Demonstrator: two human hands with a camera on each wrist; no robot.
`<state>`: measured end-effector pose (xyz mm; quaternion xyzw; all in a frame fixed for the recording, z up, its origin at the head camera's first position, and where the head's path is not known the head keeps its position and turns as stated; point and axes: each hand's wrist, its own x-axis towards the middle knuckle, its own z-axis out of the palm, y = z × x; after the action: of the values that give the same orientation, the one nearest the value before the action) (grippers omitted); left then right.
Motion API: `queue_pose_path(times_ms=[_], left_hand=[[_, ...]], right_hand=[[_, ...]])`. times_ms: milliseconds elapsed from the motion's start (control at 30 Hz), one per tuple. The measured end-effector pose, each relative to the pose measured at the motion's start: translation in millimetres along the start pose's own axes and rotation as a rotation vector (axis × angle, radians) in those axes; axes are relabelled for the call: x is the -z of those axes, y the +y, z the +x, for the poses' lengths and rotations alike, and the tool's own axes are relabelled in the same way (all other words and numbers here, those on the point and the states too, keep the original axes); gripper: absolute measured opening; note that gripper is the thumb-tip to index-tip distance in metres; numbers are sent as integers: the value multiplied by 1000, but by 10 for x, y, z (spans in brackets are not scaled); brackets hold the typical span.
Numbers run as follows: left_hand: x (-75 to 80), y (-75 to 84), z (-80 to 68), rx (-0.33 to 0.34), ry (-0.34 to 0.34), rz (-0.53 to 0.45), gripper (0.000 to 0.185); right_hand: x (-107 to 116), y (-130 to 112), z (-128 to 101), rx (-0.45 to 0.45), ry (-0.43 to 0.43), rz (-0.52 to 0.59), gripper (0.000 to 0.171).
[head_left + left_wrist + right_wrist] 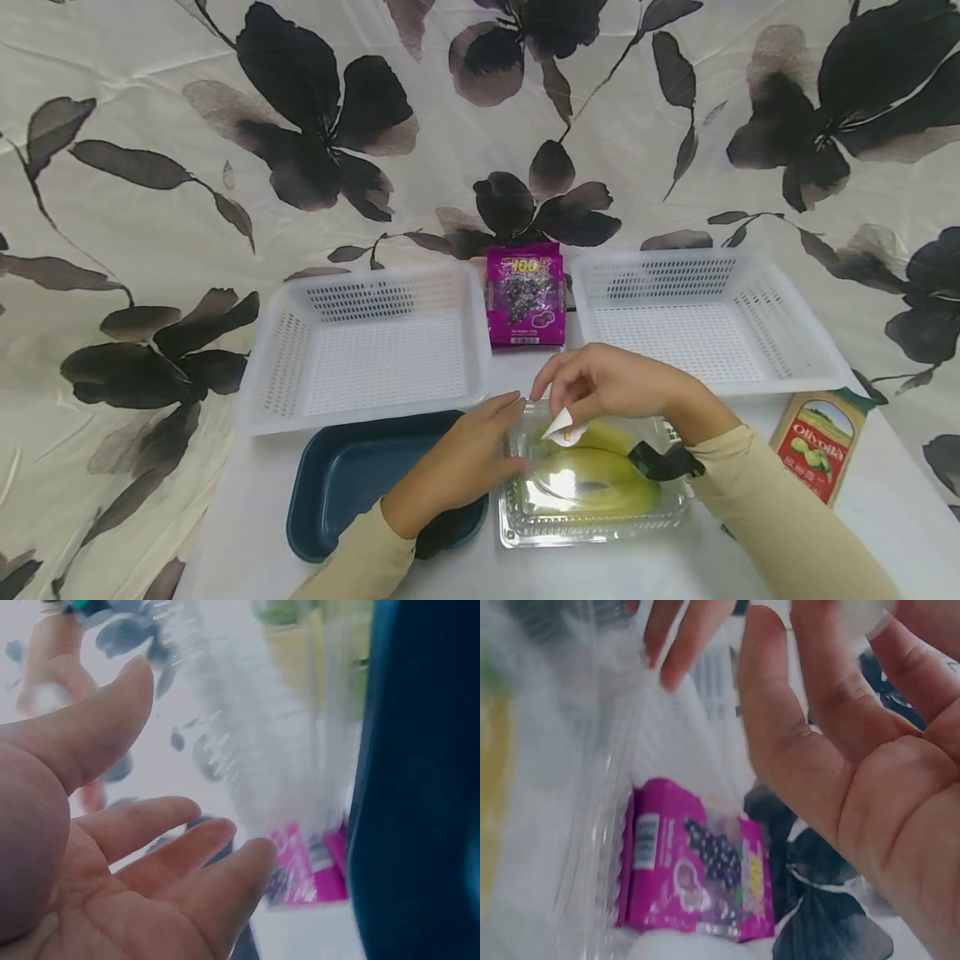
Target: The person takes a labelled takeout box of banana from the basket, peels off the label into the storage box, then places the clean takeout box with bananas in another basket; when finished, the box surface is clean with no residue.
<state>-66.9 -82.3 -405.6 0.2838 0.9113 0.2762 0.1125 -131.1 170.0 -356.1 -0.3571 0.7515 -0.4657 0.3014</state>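
Note:
A clear plastic clamshell box (592, 521) lies at the table's front with a yellow-green fruit (600, 492) inside. My left hand (487, 437) rests straight-fingered against the box's left side; the left wrist view shows its palm open (150, 855) and holding nothing. My right hand (558, 398) hovers over the lid and pinches a small white label (561, 427) between thumb and fingers. In the right wrist view the right hand (840, 750) holds the white label (866, 615) at the top edge. The clamshell's clear wall (570, 750) is blurred there.
Two white perforated baskets (360, 417) (780, 385) stand behind, with a purple candy bag (525, 293) between them. A dark blue tray (352, 475) sits left of the clamshell, under my left wrist. An olive-printed box (817, 442) lies at the right. A flowered cloth (150, 208) hangs behind.

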Motion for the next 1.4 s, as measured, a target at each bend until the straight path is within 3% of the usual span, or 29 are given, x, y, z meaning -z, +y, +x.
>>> queue_pose_path(times_ms=[133, 367, 500, 667, 800, 967, 1200, 1400], left_hand=[[188, -92, -278, 13, 127, -23, 59], [596, -351, -840, 69, 457, -4, 35], [739, -559, -1128, 191, 569, 20, 31], [792, -837, -1404, 368, 632, 55, 33], [759, -1050, -1565, 522, 631, 23, 38], [667, -1331, -1687, 675, 521, -58, 47], [534, -1628, -1711, 723, 304, -350, 66], [465, -1800, -1705, 714, 266, -505, 69]], right_hand=[[-44, -65, 155, 50, -40, -61, 17], [-227, -211, 493, 81, -103, -167, 6], [-367, -243, 723, 63, -99, -213, 10], [-548, -273, 972, -28, -114, -213, 20], [-682, -295, 1138, -53, -153, -197, 31], [-850, -279, 1326, -35, -154, -250, 22], [-1090, -287, 1536, -5, -194, -404, 15], [-1258, -274, 1688, -35, -237, -491, 17]])
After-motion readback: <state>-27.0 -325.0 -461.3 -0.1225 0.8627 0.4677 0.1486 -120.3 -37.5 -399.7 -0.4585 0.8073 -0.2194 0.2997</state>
